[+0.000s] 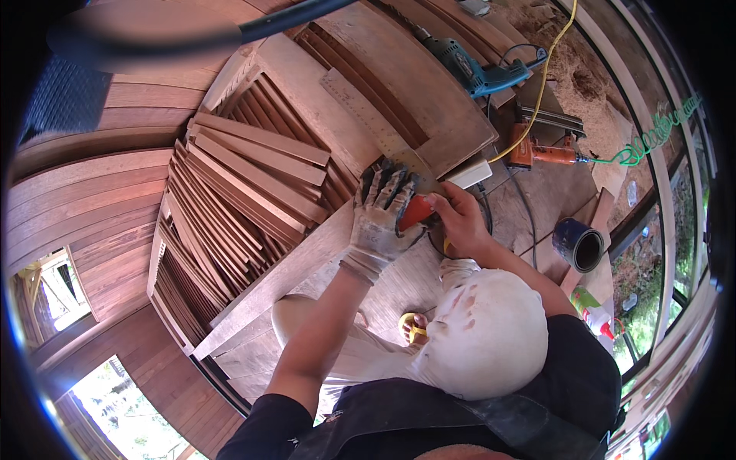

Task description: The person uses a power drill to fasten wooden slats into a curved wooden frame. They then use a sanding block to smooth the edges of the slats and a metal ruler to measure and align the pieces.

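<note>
My left hand (381,215), in a grey work glove, is wrapped over an orange tool (416,209) at the edge of a wooden board (399,61). My right hand (462,220) is bare and grips the same orange tool from the other side. Both hands meet just below the board's near corner, next to a small white block (473,174). A wooden louvre frame (268,287) with several loose slats (253,172) lies to the left of my hands. Most of the tool is hidden by my fingers.
A blue drill (475,70) lies on the boards at the back, and an orange power tool (539,153) with a green coiled cable (659,130) sits to the right. A dark blue can (579,244), a glue bottle (594,313) and a yellow cable (548,69) are nearby.
</note>
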### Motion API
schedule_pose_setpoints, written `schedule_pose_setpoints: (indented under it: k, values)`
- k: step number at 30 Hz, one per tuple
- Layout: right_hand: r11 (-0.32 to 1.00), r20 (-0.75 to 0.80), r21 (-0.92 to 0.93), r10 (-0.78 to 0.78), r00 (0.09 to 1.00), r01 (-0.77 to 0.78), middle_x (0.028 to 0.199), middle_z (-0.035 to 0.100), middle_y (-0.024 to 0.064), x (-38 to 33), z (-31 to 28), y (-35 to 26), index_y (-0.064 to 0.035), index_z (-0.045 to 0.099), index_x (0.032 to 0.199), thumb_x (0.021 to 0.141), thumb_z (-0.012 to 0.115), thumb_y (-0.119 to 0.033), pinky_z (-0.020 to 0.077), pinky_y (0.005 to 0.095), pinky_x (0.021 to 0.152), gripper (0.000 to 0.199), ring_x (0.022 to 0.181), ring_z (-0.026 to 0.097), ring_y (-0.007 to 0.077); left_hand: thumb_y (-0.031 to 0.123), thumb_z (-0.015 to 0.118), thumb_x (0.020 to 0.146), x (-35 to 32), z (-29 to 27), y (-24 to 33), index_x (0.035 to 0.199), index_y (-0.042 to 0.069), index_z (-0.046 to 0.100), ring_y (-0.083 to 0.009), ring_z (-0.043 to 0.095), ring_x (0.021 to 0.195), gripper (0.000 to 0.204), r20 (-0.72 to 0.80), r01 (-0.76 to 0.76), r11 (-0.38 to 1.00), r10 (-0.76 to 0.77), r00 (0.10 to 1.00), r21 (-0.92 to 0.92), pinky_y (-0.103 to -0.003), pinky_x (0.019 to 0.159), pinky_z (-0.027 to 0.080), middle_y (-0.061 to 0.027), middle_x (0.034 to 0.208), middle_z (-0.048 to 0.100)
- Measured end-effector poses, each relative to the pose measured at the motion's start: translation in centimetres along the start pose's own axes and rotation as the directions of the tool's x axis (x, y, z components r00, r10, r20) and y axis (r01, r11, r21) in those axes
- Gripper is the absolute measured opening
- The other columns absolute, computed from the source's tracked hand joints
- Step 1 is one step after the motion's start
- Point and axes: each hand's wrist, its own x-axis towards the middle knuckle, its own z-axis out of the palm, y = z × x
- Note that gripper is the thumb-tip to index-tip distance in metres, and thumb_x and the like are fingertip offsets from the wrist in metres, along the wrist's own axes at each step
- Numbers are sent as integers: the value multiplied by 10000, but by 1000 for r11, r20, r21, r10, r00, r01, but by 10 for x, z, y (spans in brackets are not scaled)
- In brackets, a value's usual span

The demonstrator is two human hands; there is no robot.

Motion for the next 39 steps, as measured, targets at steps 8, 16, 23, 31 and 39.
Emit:
schedule_pose_setpoints:
  k: [8, 16, 23, 31, 39]
  values:
    - [993, -6, 97, -73, 997, 73, 1023, 697, 26, 0, 6, -3, 30, 619, 1184, 1046, 583, -149, 482, 241, 833, 229, 937, 587, 63, 354, 835, 684, 3, -7, 2, 1374, 88, 612, -401, 417, 1430, 772, 42, 12, 999, -10, 999, -41, -544, 1211, 276, -164, 1480, 531]
    - [991, 10, 104, -88, 996, 87, 1065, 689, 31, 4, 8, 3, 30, 597, 1239, 1057, 561, -153, 477, 245, 878, 260, 973, 587, 76, 415, 799, 735, 3, -13, 1, 1405, 98, 596, -351, 404, 1456, 768, 99, 47, 999, -46, 994, -8, -527, 1236, 242, -141, 1515, 510]
    - [989, 8, 144, -39, 999, 37, 1073, 675, 26, 3, 4, 12, 56, 545, 1300, 1056, 576, -169, 466, 220, 844, 333, 960, 572, 61, 477, 789, 743, 2, -12, 1, 1450, 147, 556, -341, 373, 1471, 814, 133, 66, 998, -64, 989, -9, -541, 1251, 206, -109, 1535, 490]
    - [984, -21, 160, -81, 996, 83, 1088, 668, 23, 4, 5, 23, 57, 508, 1332, 1063, 578, -182, 469, 209, 834, 367, 953, 578, 58, 396, 810, 727, 5, -21, 5, 1416, 153, 592, -352, 402, 1456, 762, 100, 80, 995, -75, 992, -55, -517, 1246, 249, -120, 1498, 533]
    - [964, 23, 250, -106, 994, 96, 1126, 670, 34, 6, 2, 28, 41, 483, 1369, 1073, 555, -158, 489, 225, 844, 364, 995, 601, 72, 359, 811, 698, 5, -17, 3, 1394, 167, 606, -342, 425, 1438, 750, 44, 66, 992, -62, 997, -106, -520, 1242, 257, -110, 1465, 558]
